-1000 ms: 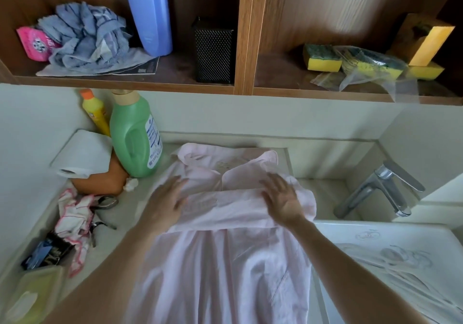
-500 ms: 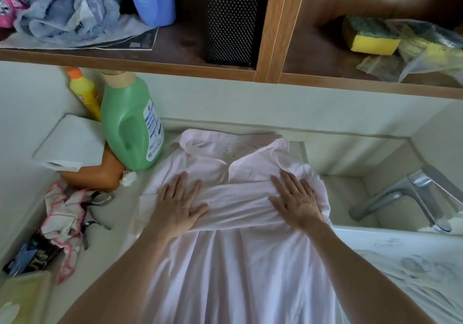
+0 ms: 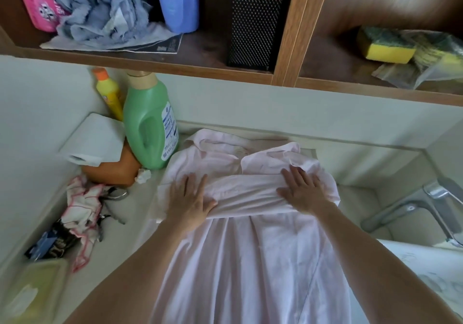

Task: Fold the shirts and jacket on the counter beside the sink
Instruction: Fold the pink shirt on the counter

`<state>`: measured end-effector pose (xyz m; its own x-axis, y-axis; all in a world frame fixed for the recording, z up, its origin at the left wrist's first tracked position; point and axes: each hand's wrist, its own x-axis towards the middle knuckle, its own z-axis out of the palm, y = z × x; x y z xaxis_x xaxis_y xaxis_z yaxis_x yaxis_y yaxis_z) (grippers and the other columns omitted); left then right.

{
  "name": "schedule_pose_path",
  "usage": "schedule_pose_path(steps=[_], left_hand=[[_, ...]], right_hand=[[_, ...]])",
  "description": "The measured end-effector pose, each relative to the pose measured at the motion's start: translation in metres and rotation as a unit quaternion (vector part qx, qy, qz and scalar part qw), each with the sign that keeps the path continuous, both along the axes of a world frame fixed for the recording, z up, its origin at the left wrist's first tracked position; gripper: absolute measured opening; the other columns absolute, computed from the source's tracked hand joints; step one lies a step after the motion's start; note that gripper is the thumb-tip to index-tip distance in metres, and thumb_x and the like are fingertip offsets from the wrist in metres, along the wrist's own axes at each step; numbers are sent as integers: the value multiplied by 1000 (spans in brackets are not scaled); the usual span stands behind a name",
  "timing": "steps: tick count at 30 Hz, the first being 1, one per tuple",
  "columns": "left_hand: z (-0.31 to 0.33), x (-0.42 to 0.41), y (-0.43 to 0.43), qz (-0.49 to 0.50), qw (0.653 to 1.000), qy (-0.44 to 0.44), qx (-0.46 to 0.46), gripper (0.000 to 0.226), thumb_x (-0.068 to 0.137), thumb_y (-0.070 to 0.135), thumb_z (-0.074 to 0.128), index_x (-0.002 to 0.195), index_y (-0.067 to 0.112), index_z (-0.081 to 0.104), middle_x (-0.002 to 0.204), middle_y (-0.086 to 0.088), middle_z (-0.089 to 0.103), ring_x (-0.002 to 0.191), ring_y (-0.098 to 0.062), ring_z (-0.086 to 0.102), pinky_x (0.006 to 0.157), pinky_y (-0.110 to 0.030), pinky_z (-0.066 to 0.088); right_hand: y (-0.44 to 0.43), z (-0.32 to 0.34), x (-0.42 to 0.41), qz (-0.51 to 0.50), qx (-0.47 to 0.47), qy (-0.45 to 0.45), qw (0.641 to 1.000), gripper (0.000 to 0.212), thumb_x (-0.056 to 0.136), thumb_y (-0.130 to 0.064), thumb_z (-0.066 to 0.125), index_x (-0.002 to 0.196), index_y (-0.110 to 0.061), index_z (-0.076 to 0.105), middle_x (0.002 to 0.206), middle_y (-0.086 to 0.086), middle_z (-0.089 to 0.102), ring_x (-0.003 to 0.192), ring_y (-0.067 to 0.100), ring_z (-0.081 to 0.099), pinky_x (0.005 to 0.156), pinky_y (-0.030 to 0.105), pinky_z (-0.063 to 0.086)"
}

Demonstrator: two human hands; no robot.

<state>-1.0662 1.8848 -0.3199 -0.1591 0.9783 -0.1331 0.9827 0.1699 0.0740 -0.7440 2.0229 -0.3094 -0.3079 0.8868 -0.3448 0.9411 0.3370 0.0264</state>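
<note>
Pink shirt [image 3: 250, 261] is laid front-up on the table [image 3: 140, 206], collar [image 3: 225, 145] toward the wall and tail run out of view at the near side. A folded sleeve band [image 3: 245, 196] lies across the chest and is pressed down by the left hand [image 3: 190, 198] at one end and the right hand [image 3: 304, 193] at the other. Grip on both: fingers straight and spread, palms flat, nothing clamped. Step in hand is judged to be setting that fold. It is best done by smoothing from the centre outward so wrinkles are pushed out, with the band held square to the button line before the tail is brought up. Edges: the shirt's right shoulder is bunched near the sink [image 3: 400, 251] and faucet [image 3: 413, 206], so cloth could slip off that side if pushed further right. On the left, the green detergent bottle [image 3: 147, 128] stands just beside the shoulder, with scissors [image 3: 117, 193] and loose clutter near. Open room is mostly on the near side. The shelf [image 3: 200, 70] is low overhead, so lifts are best kept low.
</note>
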Motion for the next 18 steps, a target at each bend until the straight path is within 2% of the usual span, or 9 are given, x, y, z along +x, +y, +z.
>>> schedule_pose_path(steps=[3,5,7,8,9,11,12,14,18], left_hand=[[10,-2,-48,88,989,-80,85,92,86,79,22,155,19,30,156,-19,33,141,-38,36,110,-61,28],[20,-8,-81,167,971,-129,113,100,79,84,26,155,20,28,156,-18,32,140,-39,38,109,-59,31],[26,-15,-105,231,954,-174,83,109,73,87,45,157,23,18,158,-16,27,143,-38,32,109,-57,33],[28,-17,-114,253,948,-184,63,112,72,81,59,157,24,14,157,-15,27,141,-38,33,108,-57,36],[29,-19,-123,266,944,-189,40,112,72,71,70,156,24,14,153,-14,31,137,-38,37,105,-55,40],[30,-26,-137,278,935,-220,9,97,77,49,79,152,18,26,138,-14,46,116,-33,52,93,-45,48],[30,-32,-141,280,931,-236,-7,85,80,42,78,147,13,35,132,-14,53,108,-30,57,87,-39,49],[36,-50,-146,286,932,-221,-28,63,88,39,71,135,3,50,125,-16,61,108,-30,60,80,-32,45],[61,-93,-150,294,942,-158,30,41,101,37,52,114,-1,60,113,-21,66,104,-36,61,80,-37,44]], right_hand=[[-22,14,-32,-15,56,-30,998,64,105,-45,26,159,-23,-1,166,5,-14,153,26,-9,121,54,-3],[-55,19,-52,60,118,61,989,62,104,-34,36,159,-21,12,167,6,-4,154,25,0,122,48,5],[-85,19,-65,113,116,159,974,59,103,-36,40,158,-25,21,166,2,10,153,21,11,121,41,15],[-96,16,-66,114,99,176,973,59,103,-38,40,157,-27,21,166,0,12,153,20,12,120,39,17],[-107,13,-64,102,75,167,978,59,103,-41,38,158,-30,17,166,-1,10,153,18,9,121,39,16],[-118,4,-50,72,32,107,991,61,104,-49,28,158,-34,6,167,-2,-4,154,18,-4,123,42,6],[-119,1,-41,64,15,82,994,62,104,-52,24,158,-34,0,167,-2,-10,153,19,-9,123,45,2],[-114,4,-29,54,-8,46,997,63,103,-55,19,157,-35,-7,165,-1,-18,152,21,-15,123,48,0],[-100,25,-27,19,-68,-13,997,69,101,-61,23,157,-34,-8,164,-3,-21,153,22,-13,122,52,4]])
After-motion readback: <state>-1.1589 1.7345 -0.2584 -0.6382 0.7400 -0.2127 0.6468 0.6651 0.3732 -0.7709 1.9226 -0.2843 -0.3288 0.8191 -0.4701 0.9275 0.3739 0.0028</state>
